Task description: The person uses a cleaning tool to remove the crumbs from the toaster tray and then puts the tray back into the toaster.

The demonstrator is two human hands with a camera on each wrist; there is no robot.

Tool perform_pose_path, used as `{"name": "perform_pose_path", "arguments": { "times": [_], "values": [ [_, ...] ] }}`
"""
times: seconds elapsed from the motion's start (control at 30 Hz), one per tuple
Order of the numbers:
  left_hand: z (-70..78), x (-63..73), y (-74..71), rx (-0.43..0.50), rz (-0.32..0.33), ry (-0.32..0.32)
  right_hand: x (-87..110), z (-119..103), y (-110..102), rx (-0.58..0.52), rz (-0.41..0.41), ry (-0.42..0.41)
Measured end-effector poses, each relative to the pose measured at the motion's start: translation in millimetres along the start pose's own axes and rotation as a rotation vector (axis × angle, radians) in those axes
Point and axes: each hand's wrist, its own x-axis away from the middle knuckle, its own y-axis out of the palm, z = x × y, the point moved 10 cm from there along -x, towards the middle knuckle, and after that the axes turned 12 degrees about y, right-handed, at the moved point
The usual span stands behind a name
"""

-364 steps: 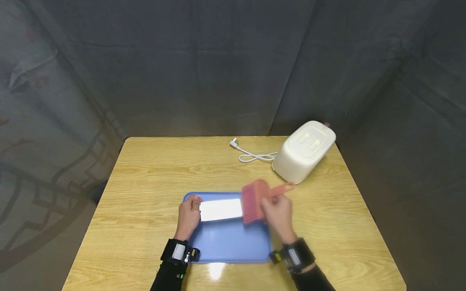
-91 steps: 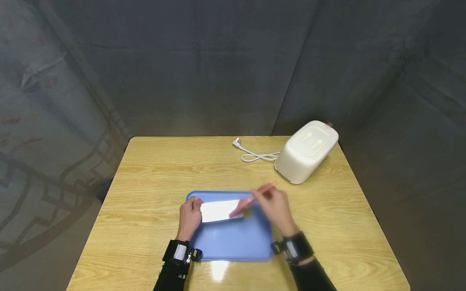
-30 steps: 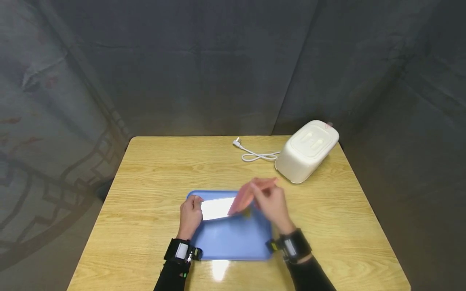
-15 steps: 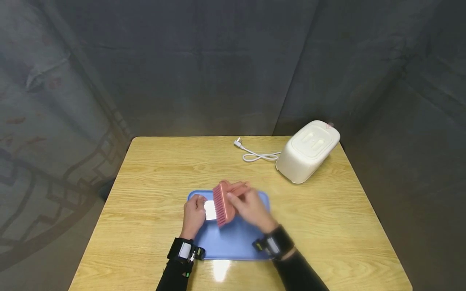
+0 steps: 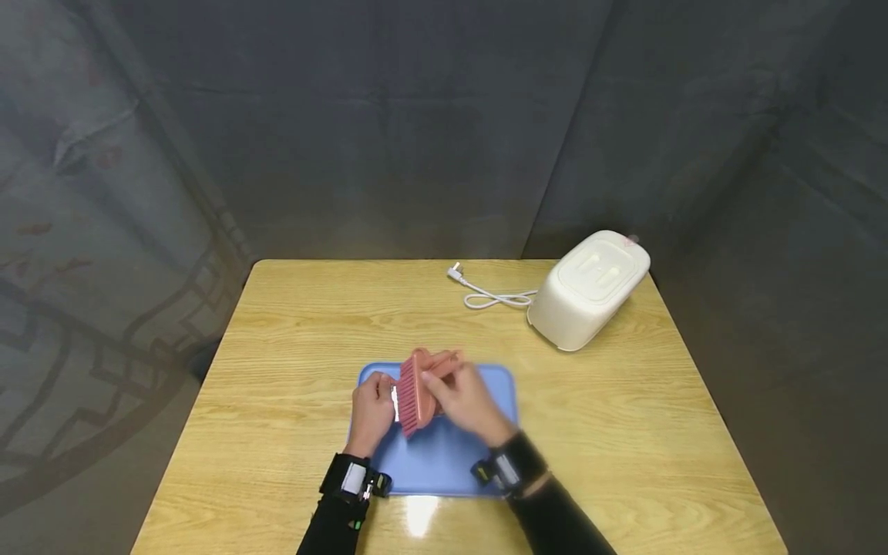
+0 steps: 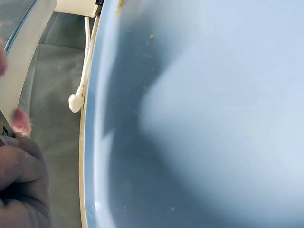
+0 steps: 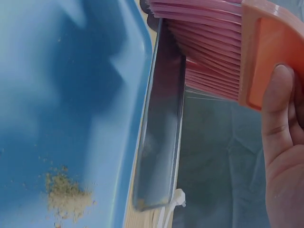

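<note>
My left hand [image 5: 371, 416] grips one end of a shiny, shallow metal crumb tray [image 7: 161, 128], held tilted above a blue plastic tray [image 5: 447, 462]. A pink brush [image 5: 425, 389] is pinched in my right hand [image 5: 472, 405], thumb on its flat back. The pink bristles [image 7: 209, 42] lie across the crumb tray close to my left fingers and cover most of it in the head view. A small heap of brown crumbs [image 7: 66, 194] lies in the blue tray, with loose specks [image 6: 151, 37] scattered about it.
A cream toaster [image 5: 590, 285] stands at the back right of the wooden table [image 5: 312, 324], its slot-marked face upward. Its white cord [image 5: 496, 299] lies looped to its left and ends in a plug [image 5: 455, 272]. Dark cloth [image 5: 388, 139] hangs behind the table.
Over the last second the brush in my right hand has swept leftward along the crumb tray toward my left hand. My left hand has kept its grip, shifting only slightly.
</note>
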Motion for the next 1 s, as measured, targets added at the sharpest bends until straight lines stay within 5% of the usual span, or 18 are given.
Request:
{"name": "perform_pose_path", "arguments": {
  "times": [0.47,1.0],
  "values": [
    [-1.6,-0.2,0.4,0.007,-0.016,-0.038,4.4,15,-26,0.070,0.102,0.034],
    [-9.6,4.3,0.3,0.038,-0.038,-0.112,7.4,29,-49,-0.011,0.068,0.056]
  ]
}}
